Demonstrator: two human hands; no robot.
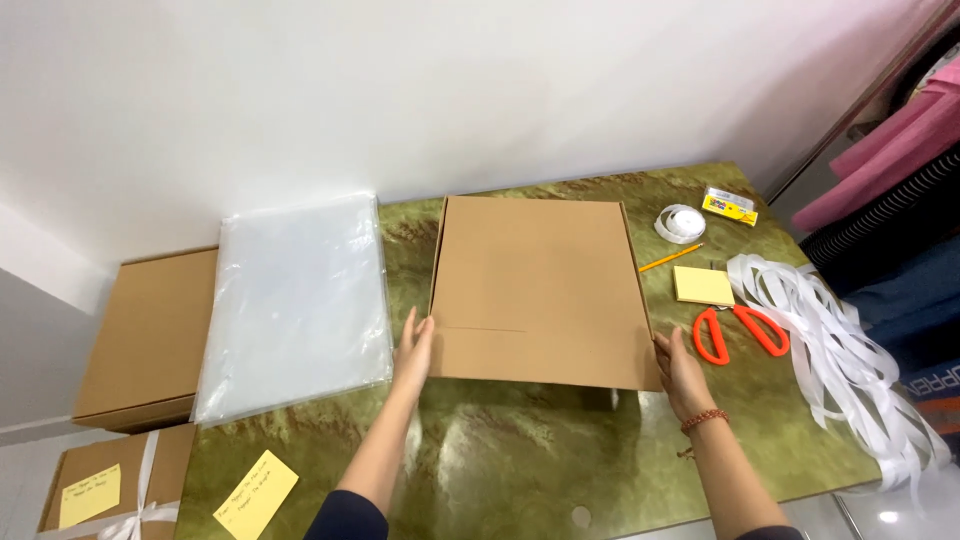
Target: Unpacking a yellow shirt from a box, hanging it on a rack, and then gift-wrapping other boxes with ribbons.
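A flat brown cardboard box [540,285] lies in the middle of a green marbled table [500,460]. My left hand [413,352] presses against the box's near left edge, fingers straight and together. At the near right corner, my right hand [682,374] touches the box the same way; a beaded bracelet circles that wrist. Neither hand closes around anything.
A stack of clear plastic bags [295,300] lies left of the box. Right of it are orange scissors [738,332], a yellow sticky-note pad [703,285], a pencil [671,258], a tape roll [680,223], white ribbon strips [850,350]. More boxes [145,335] stand at far left, a yellow note [256,494] near me.
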